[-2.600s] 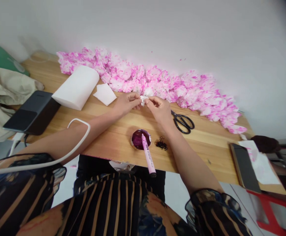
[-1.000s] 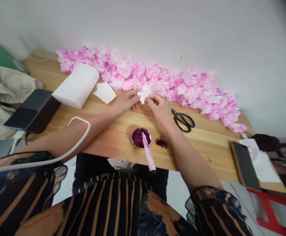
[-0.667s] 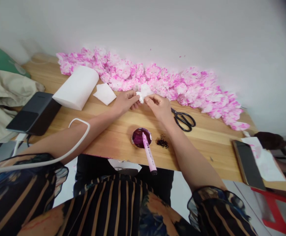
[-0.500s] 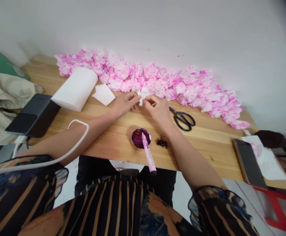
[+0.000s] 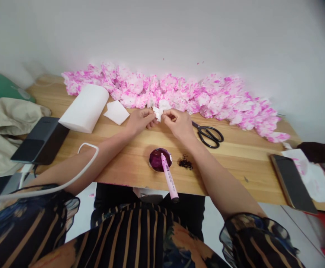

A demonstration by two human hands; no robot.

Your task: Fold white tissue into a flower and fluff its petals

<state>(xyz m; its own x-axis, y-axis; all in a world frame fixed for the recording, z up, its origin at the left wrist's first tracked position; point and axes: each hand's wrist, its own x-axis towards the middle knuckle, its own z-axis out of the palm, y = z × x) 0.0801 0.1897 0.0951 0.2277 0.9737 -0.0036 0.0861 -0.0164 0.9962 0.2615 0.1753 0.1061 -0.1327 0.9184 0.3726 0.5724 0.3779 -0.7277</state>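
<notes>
Centrally, from my remote seat, I list one scrap of crumpled white paper [image 5: 159, 112], held above the table [image 5: 235, 163] just in front of the flowers. Hands, two: the left hand [image 5: 141, 122] pinches the scrap's left side between thumb and fingers; the right hand [image 5: 180, 124] pinches its right edge.

Pink-and-white paper flowers [image 5: 137, 87]: one long bank along the wall, too merged for me to count. Folded white stack [image 5: 85, 108]: one. Loose white paper [image 5: 117, 111]: one small lot beside the stack, sheets uncountable. Scissors [image 5: 209, 137]: one pair, black handles, blades partly hidden behind the right hand. Small bowl [image 5: 150, 160]: one, dark purple inside. Pink marker [image 5: 169, 178]: one, tip in the bowl, black end past the table edge. Black ties [image 5: 185, 162]: one tangled heap, number unclear. Dark box [image 5: 41, 139]: one, at left. White cable [image 5: 19, 195]: one loop over the left forearm. Black flat case [image 5: 292, 182]: one, at far right, touching one pink-stained sheet [image 5: 313, 176].

Markings: small dark print on the marker's barrel, illegible to me; I can read no brand.
</notes>
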